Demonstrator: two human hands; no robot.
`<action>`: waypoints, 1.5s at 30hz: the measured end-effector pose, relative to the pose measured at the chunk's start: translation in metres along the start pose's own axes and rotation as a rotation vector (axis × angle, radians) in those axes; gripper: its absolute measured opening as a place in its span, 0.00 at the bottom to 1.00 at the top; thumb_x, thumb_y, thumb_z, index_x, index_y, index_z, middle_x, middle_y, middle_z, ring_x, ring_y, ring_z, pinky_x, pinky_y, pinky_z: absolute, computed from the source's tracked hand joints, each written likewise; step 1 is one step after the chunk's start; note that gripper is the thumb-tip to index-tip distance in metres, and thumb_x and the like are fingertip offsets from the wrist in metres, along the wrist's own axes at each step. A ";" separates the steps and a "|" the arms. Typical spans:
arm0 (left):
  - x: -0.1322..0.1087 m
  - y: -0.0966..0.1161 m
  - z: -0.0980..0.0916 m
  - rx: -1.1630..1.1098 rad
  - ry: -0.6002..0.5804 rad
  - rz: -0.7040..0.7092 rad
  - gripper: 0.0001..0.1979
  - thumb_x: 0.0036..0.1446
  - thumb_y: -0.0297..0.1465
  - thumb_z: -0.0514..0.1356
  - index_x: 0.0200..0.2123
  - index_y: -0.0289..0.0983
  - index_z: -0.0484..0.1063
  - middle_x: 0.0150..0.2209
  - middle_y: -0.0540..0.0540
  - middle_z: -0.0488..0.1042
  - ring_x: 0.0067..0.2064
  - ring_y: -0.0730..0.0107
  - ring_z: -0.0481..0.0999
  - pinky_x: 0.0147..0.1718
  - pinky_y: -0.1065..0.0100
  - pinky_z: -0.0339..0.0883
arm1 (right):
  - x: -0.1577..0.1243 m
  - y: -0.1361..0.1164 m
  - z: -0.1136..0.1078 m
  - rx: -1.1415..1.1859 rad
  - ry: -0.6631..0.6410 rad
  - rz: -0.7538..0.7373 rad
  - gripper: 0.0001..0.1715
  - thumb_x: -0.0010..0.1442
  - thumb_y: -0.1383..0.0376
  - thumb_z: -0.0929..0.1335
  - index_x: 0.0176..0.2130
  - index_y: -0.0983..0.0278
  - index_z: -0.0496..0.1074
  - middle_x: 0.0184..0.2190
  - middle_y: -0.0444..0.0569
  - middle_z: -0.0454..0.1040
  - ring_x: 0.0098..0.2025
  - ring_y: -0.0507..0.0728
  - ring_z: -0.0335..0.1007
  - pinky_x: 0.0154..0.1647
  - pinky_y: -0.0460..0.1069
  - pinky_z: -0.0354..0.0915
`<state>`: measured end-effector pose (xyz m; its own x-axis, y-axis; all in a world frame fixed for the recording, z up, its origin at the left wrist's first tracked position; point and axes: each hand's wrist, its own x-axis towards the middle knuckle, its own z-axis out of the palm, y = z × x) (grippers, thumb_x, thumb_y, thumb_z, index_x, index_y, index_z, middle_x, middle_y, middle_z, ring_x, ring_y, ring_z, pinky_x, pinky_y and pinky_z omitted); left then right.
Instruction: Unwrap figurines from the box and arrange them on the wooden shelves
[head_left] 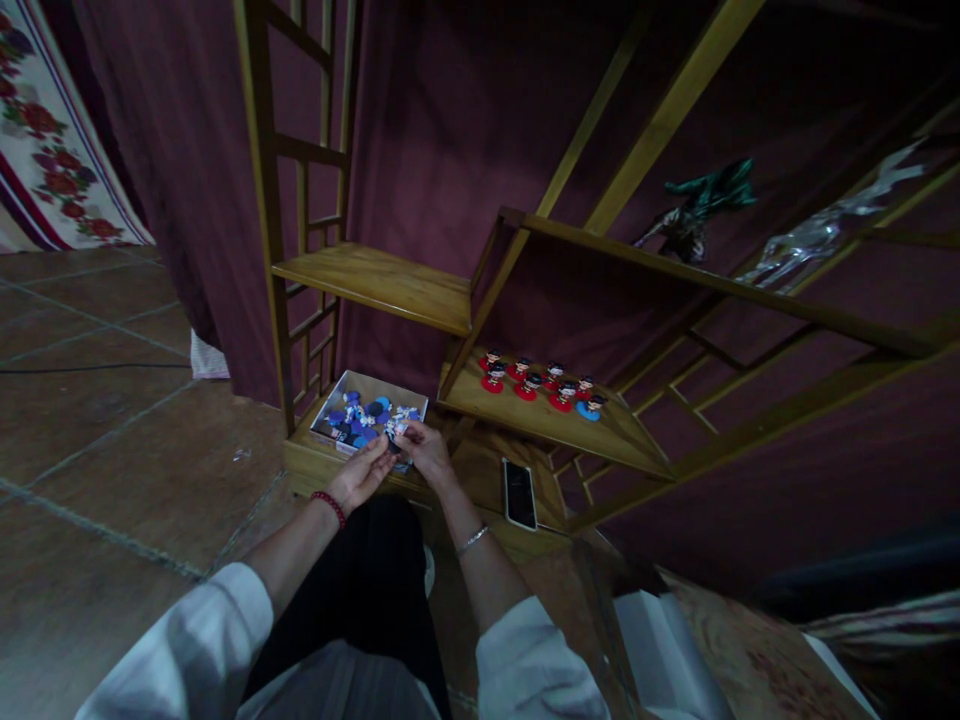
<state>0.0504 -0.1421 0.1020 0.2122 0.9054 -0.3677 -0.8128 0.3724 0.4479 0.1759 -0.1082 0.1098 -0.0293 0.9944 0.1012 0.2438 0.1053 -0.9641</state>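
Apparently left hand (364,473) and right hand (426,451) pinch a figurine (393,432)

Left hand (364,472) and right hand (426,450) pinching small figurine (393,432), over box (386,386) of blue figurines (366,410)

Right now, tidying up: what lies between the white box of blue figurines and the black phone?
Head view: the right hand, pinching a small figurine; otherwise bare wooden ledge.

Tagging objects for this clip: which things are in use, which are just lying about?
In use: left hand, right hand, small figurine pinched between them, box of blue figurines, figurine row on the shelf.
Lying about: phone, green crumpled item, silvery item.
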 end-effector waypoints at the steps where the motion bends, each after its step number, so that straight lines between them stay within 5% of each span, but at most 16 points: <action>1: 0.001 0.000 -0.001 -0.002 -0.003 0.000 0.06 0.52 0.20 0.58 0.25 0.33 0.68 0.22 0.50 0.71 0.25 0.79 0.72 0.32 0.75 0.70 | 0.000 0.001 0.000 -0.008 0.008 -0.001 0.15 0.42 0.64 0.70 0.35 0.59 0.74 0.29 0.42 0.77 0.32 0.55 0.72 0.39 0.51 0.67; 12: 0.001 0.004 0.009 0.022 0.000 -0.009 0.04 0.52 0.20 0.59 0.28 0.32 0.69 0.25 0.47 0.73 0.28 0.75 0.74 0.36 0.71 0.71 | -0.002 -0.003 -0.001 0.048 0.030 -0.024 0.17 0.44 0.60 0.68 0.38 0.60 0.71 0.32 0.44 0.76 0.35 0.54 0.71 0.43 0.51 0.66; 23: 0.000 0.006 0.018 0.107 0.166 0.026 0.07 0.56 0.22 0.54 0.26 0.33 0.66 0.20 0.49 0.68 0.23 0.76 0.70 0.31 0.69 0.72 | -0.001 -0.008 -0.001 0.091 -0.017 -0.019 0.16 0.42 0.61 0.70 0.35 0.61 0.72 0.28 0.43 0.74 0.32 0.54 0.69 0.39 0.49 0.65; 45: -0.007 0.014 0.026 0.096 0.141 -0.012 0.04 0.54 0.21 0.55 0.28 0.31 0.69 0.26 0.43 0.73 0.28 0.70 0.75 0.33 0.67 0.72 | -0.002 -0.018 0.002 0.193 0.036 0.024 0.18 0.43 0.61 0.70 0.36 0.63 0.72 0.32 0.46 0.77 0.36 0.55 0.72 0.40 0.50 0.67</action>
<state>0.0518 -0.1383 0.1322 0.1384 0.8656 -0.4812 -0.7533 0.4074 0.5162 0.1695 -0.1120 0.1267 0.0101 0.9965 0.0831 0.0536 0.0824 -0.9952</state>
